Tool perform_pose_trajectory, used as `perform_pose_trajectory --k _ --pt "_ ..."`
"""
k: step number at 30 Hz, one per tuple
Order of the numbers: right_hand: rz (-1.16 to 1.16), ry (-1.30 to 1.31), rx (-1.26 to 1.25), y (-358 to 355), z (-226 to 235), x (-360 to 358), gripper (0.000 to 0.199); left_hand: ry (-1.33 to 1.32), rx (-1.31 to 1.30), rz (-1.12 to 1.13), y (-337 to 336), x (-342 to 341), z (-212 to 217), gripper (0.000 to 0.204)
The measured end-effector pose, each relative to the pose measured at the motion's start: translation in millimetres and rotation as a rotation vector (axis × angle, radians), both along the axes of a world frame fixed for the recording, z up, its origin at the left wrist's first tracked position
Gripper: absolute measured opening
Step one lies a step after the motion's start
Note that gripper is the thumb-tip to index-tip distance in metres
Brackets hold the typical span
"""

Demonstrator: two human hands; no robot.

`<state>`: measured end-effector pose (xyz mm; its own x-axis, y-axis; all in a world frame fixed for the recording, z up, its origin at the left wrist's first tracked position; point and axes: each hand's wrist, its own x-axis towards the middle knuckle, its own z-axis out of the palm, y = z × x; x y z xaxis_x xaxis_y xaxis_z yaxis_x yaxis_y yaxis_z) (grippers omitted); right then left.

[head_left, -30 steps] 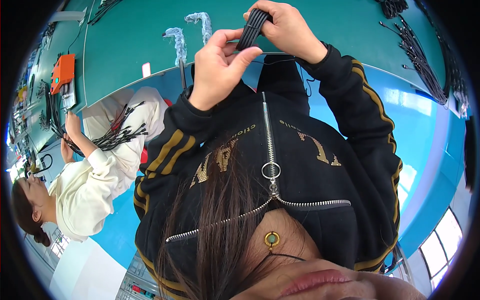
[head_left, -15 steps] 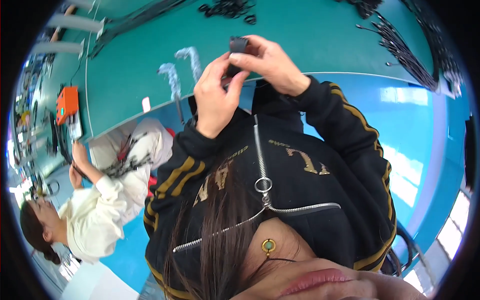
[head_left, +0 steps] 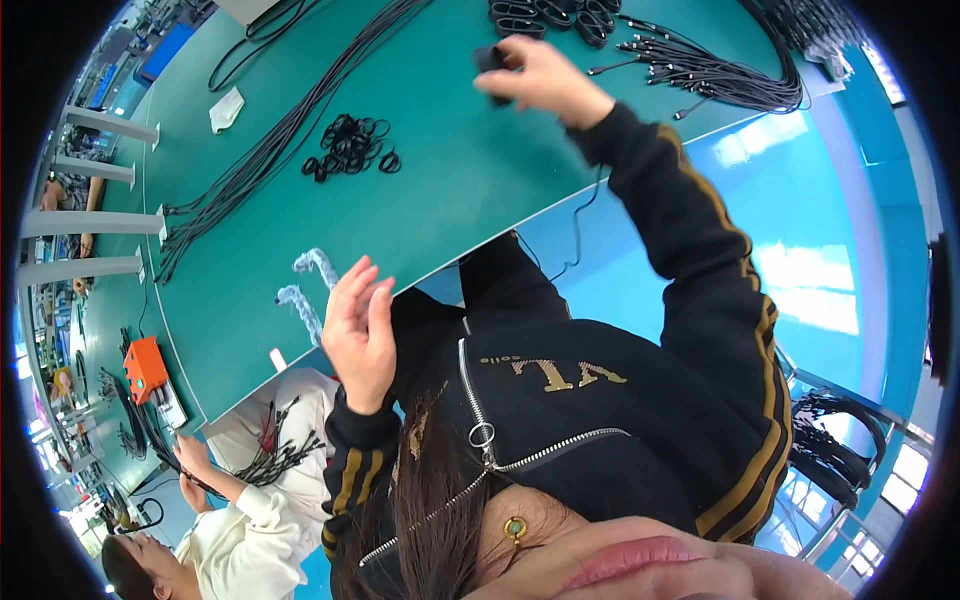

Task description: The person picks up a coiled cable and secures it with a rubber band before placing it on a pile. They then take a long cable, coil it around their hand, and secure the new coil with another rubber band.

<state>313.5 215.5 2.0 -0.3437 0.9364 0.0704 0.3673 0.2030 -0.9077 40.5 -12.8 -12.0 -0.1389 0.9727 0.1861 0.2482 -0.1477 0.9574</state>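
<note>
Held out over the far side of the green table (head_left: 450, 215), my right hand (head_left: 550, 82) is closed on a black coiled cable (head_left: 490, 75), partly hidden by the fingers and slightly blurred. Just beyond it lie several black coiled cables (head_left: 545, 15) in rows. My left hand (head_left: 360, 335) is open and holds nothing, fingers stretched, above the table's near edge. Two pale blue wrapped stalks (head_left: 318, 265) stand close to its left. A loose pile of small black bands (head_left: 350, 148) sits on the table between the hands and the far left.
Long black cables (head_left: 270, 130) run along the left of the table, near a white scrap (head_left: 227, 110). At the right lies a bundle of cables with connectors (head_left: 700, 75). A co-worker in white (head_left: 250, 530) handles cables at the left, near an orange device (head_left: 146, 370).
My hands were together around the black coiled cable. Now the right hand has carried it away to the far right, and the left has let go and opened. The view has shifted too.
</note>
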Motion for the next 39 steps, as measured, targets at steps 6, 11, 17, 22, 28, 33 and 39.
perform_pose_trajectory --k 6,11,17,22,28,33,39 --pt "-0.494 -0.593 0.462 141.7 -12.3 65.7 0.02 0.062 -0.08 0.041 -15.6 -19.1 9.1 0.021" --pt "-0.334 -0.846 0.664 207.7 -20.4 59.0 0.033 0.151 -0.103 0.084 -14.1 -20.5 15.1 0.019" --pt "0.056 -0.354 0.735 200.7 -17.6 65.0 0.028 0.223 -0.117 0.131 -23.6 -34.7 18.9 0.019" --pt "-0.1 -0.808 0.748 170.2 -9.8 -53.1 0.018 0.259 -0.14 0.098 -19.7 -41.1 15.6 0.019" --pt "0.234 -0.746 1.034 160.4 -56.5 -165.7 0.013 0.277 -0.04 0.085 -24.3 -37.8 27.8 0.019" --pt "0.264 -0.54 1.198 176.7 -74.4 -188.1 0.011 0.305 -0.054 0.132 -42.9 -52.3 34.2 0.019" --pt "0.091 -0.493 1.318 171.2 42.6 -214.1 0.007 0.493 -0.019 0.08 -32.4 -85.3 56.7 0.022"
